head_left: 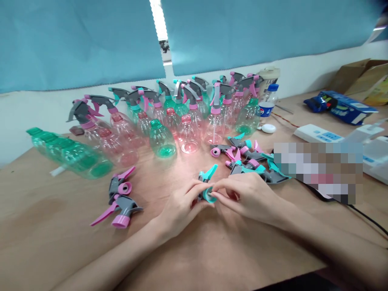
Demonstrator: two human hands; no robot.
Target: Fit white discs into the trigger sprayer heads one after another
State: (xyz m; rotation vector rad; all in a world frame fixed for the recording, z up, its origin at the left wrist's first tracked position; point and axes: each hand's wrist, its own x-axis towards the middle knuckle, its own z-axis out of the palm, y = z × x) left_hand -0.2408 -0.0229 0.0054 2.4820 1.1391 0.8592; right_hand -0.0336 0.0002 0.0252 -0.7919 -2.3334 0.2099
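Spray head [208, 182], teal and grey, sits low in the centre of the frame, just above the worktop [60, 230]. The left hand [182, 207] is closed round its body, and the right hand [246, 195] pinches its teal collar with the fingertips. A steady left grip, working only the collar, looks best.

The spray top [207, 186] is grey with a blue-green trigger and round cap. The trigger sticks up. It sits just over the table [45, 218], pinched between the left hand [182, 206] and right hand [245, 197]
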